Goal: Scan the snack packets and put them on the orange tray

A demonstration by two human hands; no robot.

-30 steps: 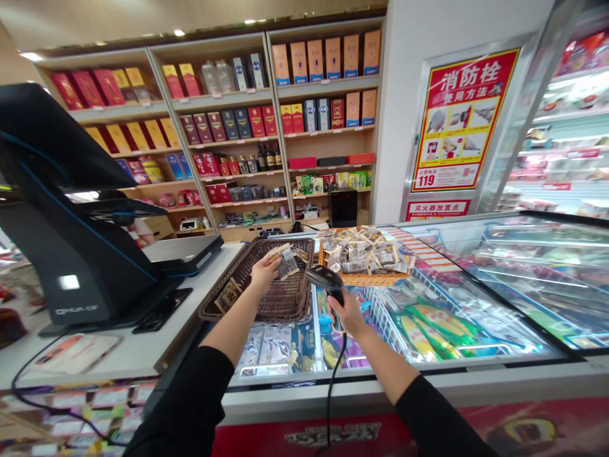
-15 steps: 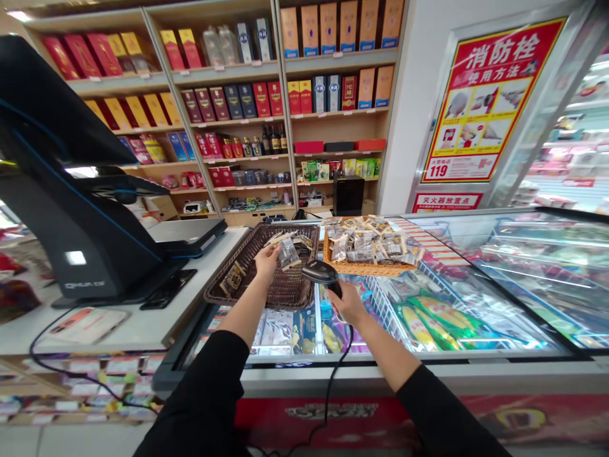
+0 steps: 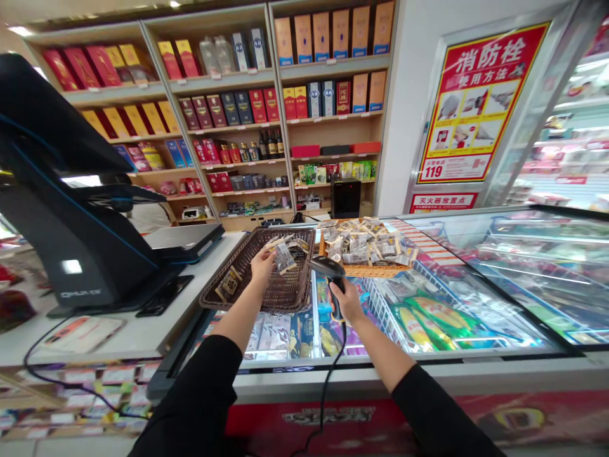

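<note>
My left hand (image 3: 263,264) is closed on the edge of a small snack packet (image 3: 284,258), held over a dark brown wicker basket (image 3: 285,293). Another packet (image 3: 229,284) lies in the basket's left end, and a few more sit at its back right behind the held one. In my right hand (image 3: 349,301) is a black barcode scanner (image 3: 329,268), gripped by its handle, its head pointing left near the basket's right rim. Its cable (image 3: 328,381) hangs down in front of the freezer. Behind the scanner, a lighter orange-brown basket (image 3: 375,271) is heaped with similar packets (image 3: 361,244).
Both baskets rest on a glass-topped chest freezer (image 3: 476,304) with packaged goods inside. At left, a counter (image 3: 147,339) carries a black scale terminal (image 3: 71,209) with a weighing plate (image 3: 183,237), a dark phone-like slab (image 3: 164,296) and a pale flat item (image 3: 85,333). Shelves of boxes stand behind.
The scanner has tilted more upright and its head sits slightly further right of the held packet. My left hand keeps the packet, now turned flatter. The whole view has shifted slightly.
</note>
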